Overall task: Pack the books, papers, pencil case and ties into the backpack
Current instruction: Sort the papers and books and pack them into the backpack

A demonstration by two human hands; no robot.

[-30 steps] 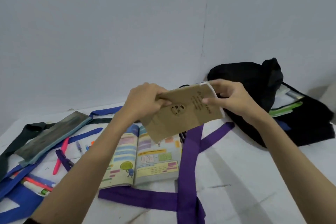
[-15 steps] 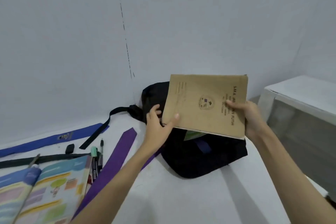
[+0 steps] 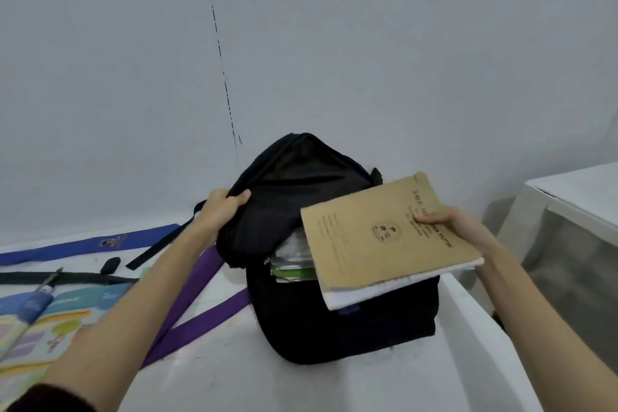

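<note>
Backpack point(image 3: 334, 321) sits on the white table point(image 3: 234, 375) against the wall, mouth facing the camera. Left hand point(image 3: 222, 211) grips the top flap, fingers curled over the fabric edge, lifting it to hold the opening wide. Right hand point(image 3: 458, 227) pinches the brown exercise book point(image 3: 378, 237) at its right edge, thumb on the cover; book hovers tilted just over the opening, not in yet. Papers with a green edge point(image 3: 291, 269) look already inside.

Step in hand: loading this book. Next move, my read: angle the leading corner down past the flap, slide it in beside the papers, keep the flap up.

Still out on the table: open textbook point(image 3: 46, 321), purple tie point(image 3: 197, 281), blue tie point(image 3: 83, 246).
</note>
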